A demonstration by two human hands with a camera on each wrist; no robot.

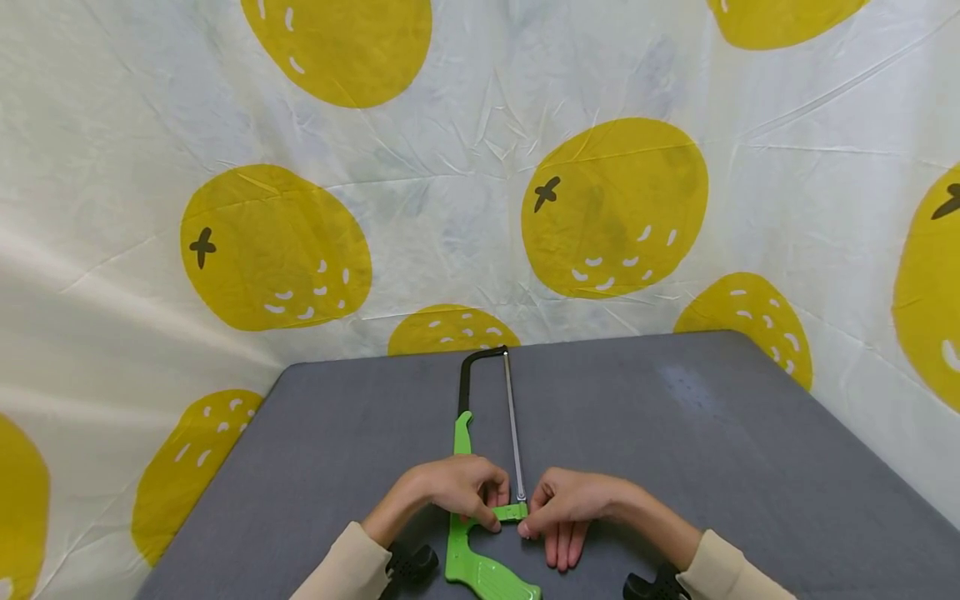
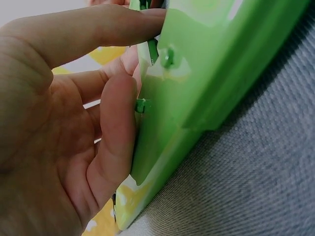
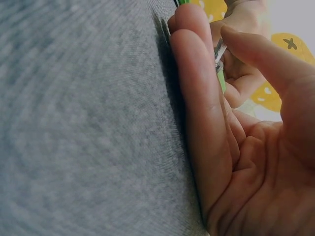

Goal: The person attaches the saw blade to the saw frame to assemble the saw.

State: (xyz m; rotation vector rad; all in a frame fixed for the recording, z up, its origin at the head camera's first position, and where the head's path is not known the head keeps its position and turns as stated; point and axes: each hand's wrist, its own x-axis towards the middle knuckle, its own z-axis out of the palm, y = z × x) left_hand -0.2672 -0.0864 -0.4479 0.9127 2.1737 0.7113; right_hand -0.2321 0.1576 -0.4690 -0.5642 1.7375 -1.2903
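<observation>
Green-handled, the hacksaw [image 1: 480, 467] lies flat on the table [image 1: 712, 467], handle toward the person, black bow away. Its blade [image 1: 513, 425] looks hooked at the far end; at the near end both hands are on the green lug, so the fitting seems unfinished. The left hand [image 1: 457, 487] pinches the lug. The right hand [image 1: 566, 504] pinches the blade's near tip, its other fingers flat on grey felt. White cloth [image 1: 480, 183] with yellow fruit hangs behind.
</observation>
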